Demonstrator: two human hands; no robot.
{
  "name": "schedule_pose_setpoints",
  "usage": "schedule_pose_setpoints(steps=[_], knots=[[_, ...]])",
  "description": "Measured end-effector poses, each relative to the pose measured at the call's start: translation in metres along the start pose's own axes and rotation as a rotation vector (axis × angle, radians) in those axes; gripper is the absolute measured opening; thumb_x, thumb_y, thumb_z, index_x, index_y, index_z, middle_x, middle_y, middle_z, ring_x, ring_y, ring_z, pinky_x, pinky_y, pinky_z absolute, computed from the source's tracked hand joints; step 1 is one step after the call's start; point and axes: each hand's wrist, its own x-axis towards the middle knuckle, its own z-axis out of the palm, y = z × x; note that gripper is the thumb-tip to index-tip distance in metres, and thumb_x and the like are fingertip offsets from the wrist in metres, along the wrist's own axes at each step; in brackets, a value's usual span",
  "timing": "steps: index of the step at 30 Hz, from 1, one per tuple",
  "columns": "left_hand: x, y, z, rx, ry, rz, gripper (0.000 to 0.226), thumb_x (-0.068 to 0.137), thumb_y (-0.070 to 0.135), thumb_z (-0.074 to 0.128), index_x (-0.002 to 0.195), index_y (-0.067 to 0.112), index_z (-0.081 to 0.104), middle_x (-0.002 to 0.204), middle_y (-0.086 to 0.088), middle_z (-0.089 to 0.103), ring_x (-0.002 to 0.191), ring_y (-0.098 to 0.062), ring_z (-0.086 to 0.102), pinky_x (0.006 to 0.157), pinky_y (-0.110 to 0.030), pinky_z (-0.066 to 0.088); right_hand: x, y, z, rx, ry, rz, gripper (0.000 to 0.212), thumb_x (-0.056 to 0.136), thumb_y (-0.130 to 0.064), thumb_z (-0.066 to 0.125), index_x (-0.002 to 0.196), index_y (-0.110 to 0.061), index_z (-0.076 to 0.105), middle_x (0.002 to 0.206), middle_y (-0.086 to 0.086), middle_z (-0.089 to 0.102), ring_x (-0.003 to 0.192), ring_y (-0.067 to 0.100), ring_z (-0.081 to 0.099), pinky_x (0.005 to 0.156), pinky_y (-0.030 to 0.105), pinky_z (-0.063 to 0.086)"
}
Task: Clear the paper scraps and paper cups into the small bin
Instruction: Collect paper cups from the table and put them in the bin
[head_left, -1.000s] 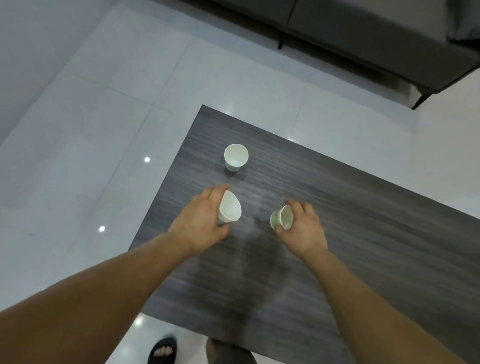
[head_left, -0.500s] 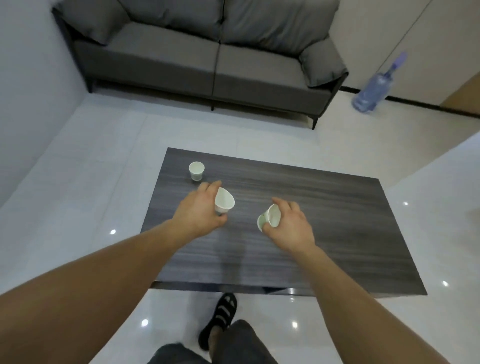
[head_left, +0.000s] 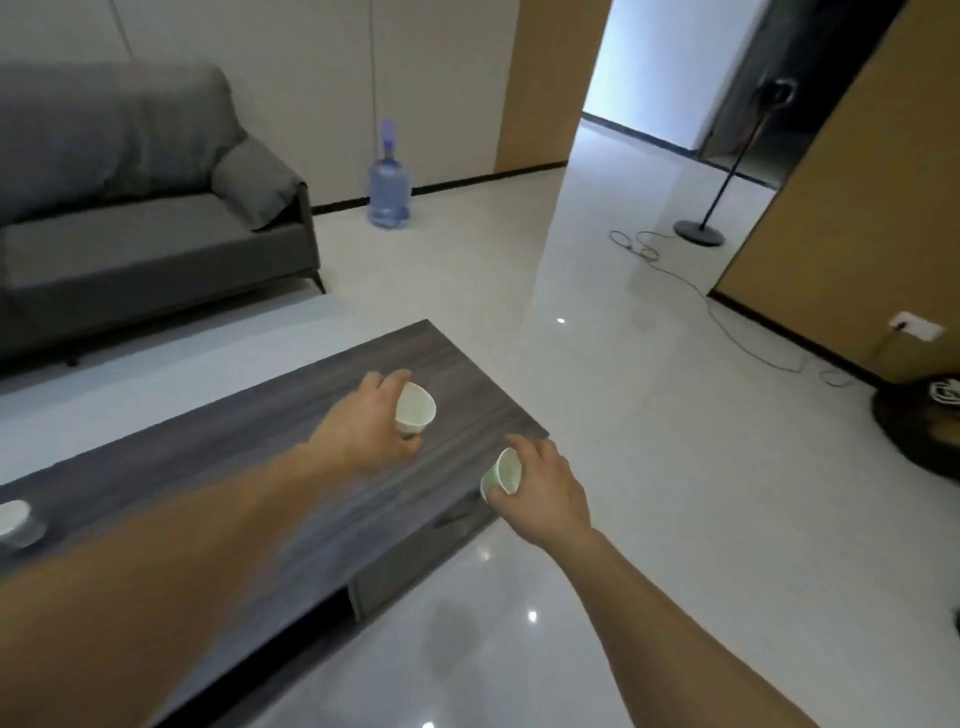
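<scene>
Grips one paper cup (head_left: 415, 413) in the left hand (head_left: 361, 436) above the right end of the surface (head_left: 218, 441); pinches a second cup (head_left: 506, 472) in the right hand (head_left: 545, 493) just off that corner. Has swung rightward, leaving a third cup (head_left: 13, 519) at the surface's far left: likely heading for a bin not in view. No legible writing anywhere.
</scene>
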Motion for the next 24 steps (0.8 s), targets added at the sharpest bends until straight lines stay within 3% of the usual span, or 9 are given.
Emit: schedule_pose_setpoints(steps=[9, 24], knots=[[0.074, 0.282, 0.132, -0.053, -0.218, 0.442, 0.083, 0.073, 0.041, 0.074, 0.142, 0.023, 0.029, 0.134, -0.004, 0.039, 0.108, -0.029, 0.055, 0.087, -0.035, 0.047, -0.046, 0.218, -0.132, -0.025, 0.243, 0.416, 0.067, 0.083, -0.051, 0.054, 0.144, -0.032, 0.033, 0.137, -0.001, 0.04, 0.122, 0.023, 0.043, 0.092, 0.035, 0.044], [0.196, 0.575, 0.3, -0.079, -0.485, 0.932, 0.081, 0.074, 0.036, 0.073, 0.141, 0.021, 0.029, 0.135, -0.003, 0.036, 0.107, -0.027, 0.055, 0.085, -0.034, 0.047, -0.033, 0.456, -0.253, -0.041, 0.44, 0.956, 0.07, 0.084, -0.044, 0.057, 0.147, -0.032, 0.029, 0.139, -0.001, 0.037, 0.124, 0.023, 0.04, 0.093, 0.036, 0.043]])
